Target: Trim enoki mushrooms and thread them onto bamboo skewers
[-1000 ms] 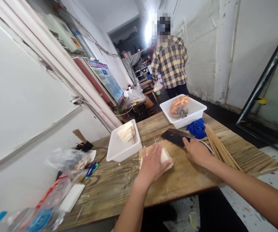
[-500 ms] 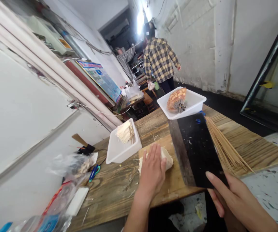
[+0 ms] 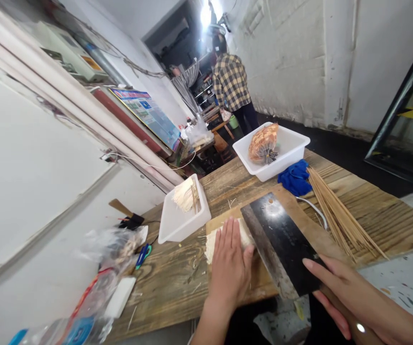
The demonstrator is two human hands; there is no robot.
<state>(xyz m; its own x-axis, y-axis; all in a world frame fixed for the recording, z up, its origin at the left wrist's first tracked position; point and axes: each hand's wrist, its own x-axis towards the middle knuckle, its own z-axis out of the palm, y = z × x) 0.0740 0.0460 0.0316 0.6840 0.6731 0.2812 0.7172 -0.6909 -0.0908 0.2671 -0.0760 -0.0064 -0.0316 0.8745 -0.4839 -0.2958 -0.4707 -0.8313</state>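
Observation:
My left hand [image 3: 230,265] lies flat, fingers stretched out, on a pale bundle of enoki mushrooms [image 3: 213,240] that rests on a wooden cutting board [image 3: 302,225]. My right hand [image 3: 339,287] grips the handle of a black cleaver [image 3: 280,242], index finger along the blade. The blade tilts over the board just right of my left hand, edge toward the bundle.
A white tray [image 3: 176,225] with trimmed mushrooms sits left of the board. Another white tray [image 3: 289,148] holds a wrapped brown bundle at the back. Bamboo skewers [image 3: 336,215] and a blue cloth [image 3: 294,177] lie to the right. Bags and scissors [image 3: 142,254] clutter the left. A person in plaid [image 3: 231,91] stands beyond.
My right hand picked the cleaver up from the board, raised it, and has now brought the blade down close beside my left hand. The person in plaid walked farther away.

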